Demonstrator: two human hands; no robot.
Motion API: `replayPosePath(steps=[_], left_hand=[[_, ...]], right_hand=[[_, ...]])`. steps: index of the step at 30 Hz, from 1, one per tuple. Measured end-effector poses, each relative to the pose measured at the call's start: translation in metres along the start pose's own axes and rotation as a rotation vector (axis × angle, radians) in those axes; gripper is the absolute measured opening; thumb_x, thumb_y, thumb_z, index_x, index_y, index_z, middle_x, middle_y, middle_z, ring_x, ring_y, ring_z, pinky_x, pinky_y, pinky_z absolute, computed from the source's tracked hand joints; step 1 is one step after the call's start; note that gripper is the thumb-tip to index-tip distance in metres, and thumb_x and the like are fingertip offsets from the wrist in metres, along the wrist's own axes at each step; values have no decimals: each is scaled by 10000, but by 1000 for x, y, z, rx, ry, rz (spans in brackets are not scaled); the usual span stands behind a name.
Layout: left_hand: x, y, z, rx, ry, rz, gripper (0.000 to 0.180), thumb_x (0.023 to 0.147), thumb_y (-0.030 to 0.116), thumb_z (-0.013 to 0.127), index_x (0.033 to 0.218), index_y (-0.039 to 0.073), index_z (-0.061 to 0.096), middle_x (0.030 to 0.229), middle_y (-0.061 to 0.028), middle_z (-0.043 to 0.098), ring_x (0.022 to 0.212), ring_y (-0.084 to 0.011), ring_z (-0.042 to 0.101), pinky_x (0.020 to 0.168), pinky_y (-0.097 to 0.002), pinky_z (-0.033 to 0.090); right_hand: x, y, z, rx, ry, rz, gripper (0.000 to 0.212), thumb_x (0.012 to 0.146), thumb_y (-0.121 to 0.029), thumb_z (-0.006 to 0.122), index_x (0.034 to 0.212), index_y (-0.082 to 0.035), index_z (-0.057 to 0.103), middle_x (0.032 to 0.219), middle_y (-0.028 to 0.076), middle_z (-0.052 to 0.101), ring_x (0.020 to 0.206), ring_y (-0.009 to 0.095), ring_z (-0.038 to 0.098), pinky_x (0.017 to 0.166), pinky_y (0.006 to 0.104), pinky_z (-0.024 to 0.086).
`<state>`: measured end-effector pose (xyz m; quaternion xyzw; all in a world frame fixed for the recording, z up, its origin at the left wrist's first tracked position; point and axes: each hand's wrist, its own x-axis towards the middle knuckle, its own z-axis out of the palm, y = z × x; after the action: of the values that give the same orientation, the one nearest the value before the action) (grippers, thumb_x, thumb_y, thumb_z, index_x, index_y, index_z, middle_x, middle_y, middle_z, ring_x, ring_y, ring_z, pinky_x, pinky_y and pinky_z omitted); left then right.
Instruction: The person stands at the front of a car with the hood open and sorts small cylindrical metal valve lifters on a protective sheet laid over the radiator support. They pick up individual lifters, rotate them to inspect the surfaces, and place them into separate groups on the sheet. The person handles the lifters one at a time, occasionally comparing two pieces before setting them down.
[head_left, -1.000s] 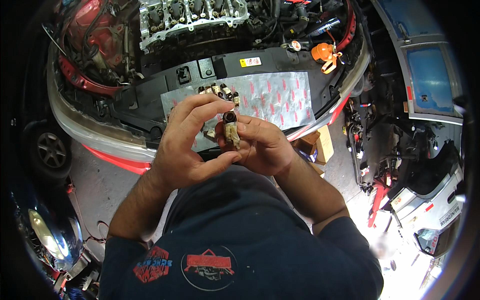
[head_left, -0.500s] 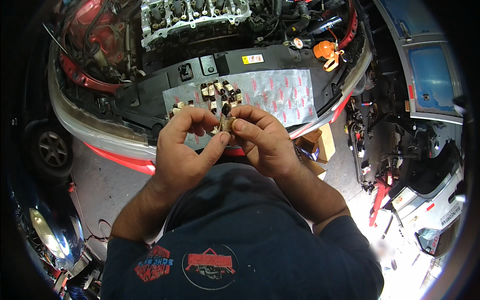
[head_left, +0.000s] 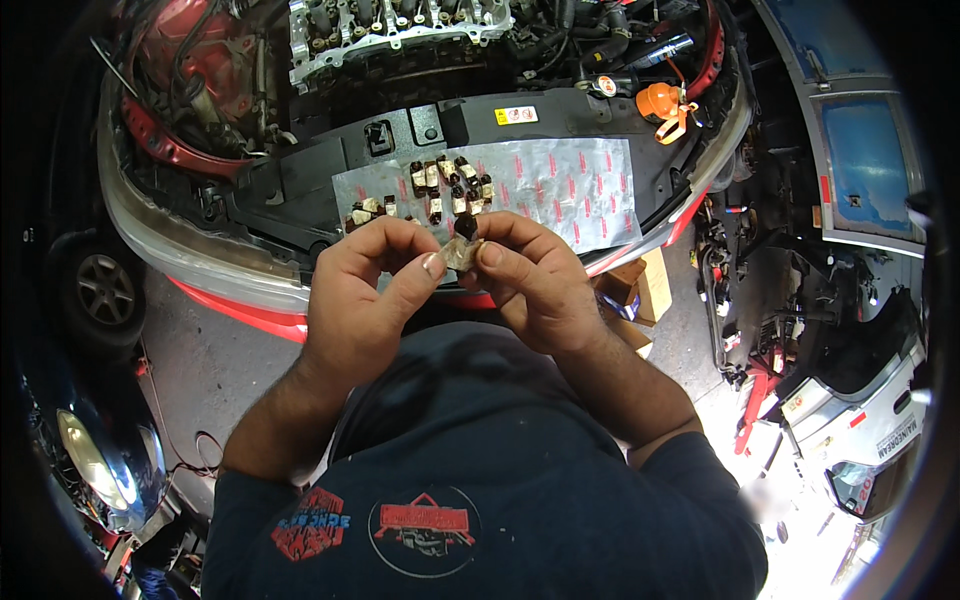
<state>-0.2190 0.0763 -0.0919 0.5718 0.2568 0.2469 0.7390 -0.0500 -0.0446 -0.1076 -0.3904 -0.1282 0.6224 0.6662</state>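
Between my fingertips is a small dark engine part [head_left: 466,226] with a crumpled piece of beige tape [head_left: 459,253] around its lower end. My right hand [head_left: 540,285] pinches it with thumb and forefinger from the right. From the left, my left hand [head_left: 360,290] has its thumb and forefinger closed at the tape's edge; a small whitish patch shows on the thumb tip. Just beyond, several similar dark parts with beige tape labels [head_left: 434,206] lie in a cluster on a silvery printed sheet [head_left: 560,190]. Part of a smaller group, left of them, is hidden behind my left hand.
The sheet rests on a car's black front cover [head_left: 290,190]. An exposed metal cylinder head [head_left: 400,30] sits beyond it. To the right are an orange oil can [head_left: 658,100] and a cylindrical can [head_left: 664,50]. Cardboard boxes [head_left: 652,285] stand below the bumper.
The tape on the dark part now looks looser and more crumpled, and the part has turned slightly. Both hands stay close together. The view has shifted a little.
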Motion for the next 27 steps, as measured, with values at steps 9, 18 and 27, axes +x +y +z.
replayPosePath(steps=[9, 18, 27], left_hand=[[2, -1, -5, -135, -60, -200, 202, 989, 213, 661, 996, 12, 681, 919, -12, 689, 834, -45, 578, 785, -216, 462], [6, -4, -12, -135, -113, -418, 292, 984, 312, 676, 1003, 27, 738, 885, -11, 722, 765, -36, 559, 714, -195, 435], [4, -4, -14, -172, -134, -433, 254, 963, 271, 707, 1006, 21, 725, 894, -26, 714, 783, -61, 574, 739, -218, 455]], right_hand=[[-2, -3, 5, -282, -15, -86, 269, 1020, -80, 636, 1264, 19, 582, 1156, 98, 669, 1072, 152, 642, 968, 312, 517], [-4, -6, 4, -590, -83, -260, 246, 1028, -29, 612, 1265, 21, 570, 1168, 76, 654, 1103, 134, 622, 997, 302, 492], [-5, -8, 3, -602, -46, -264, 245, 1025, -55, 631, 1254, 19, 583, 1145, 65, 661, 1078, 121, 623, 976, 287, 492]])
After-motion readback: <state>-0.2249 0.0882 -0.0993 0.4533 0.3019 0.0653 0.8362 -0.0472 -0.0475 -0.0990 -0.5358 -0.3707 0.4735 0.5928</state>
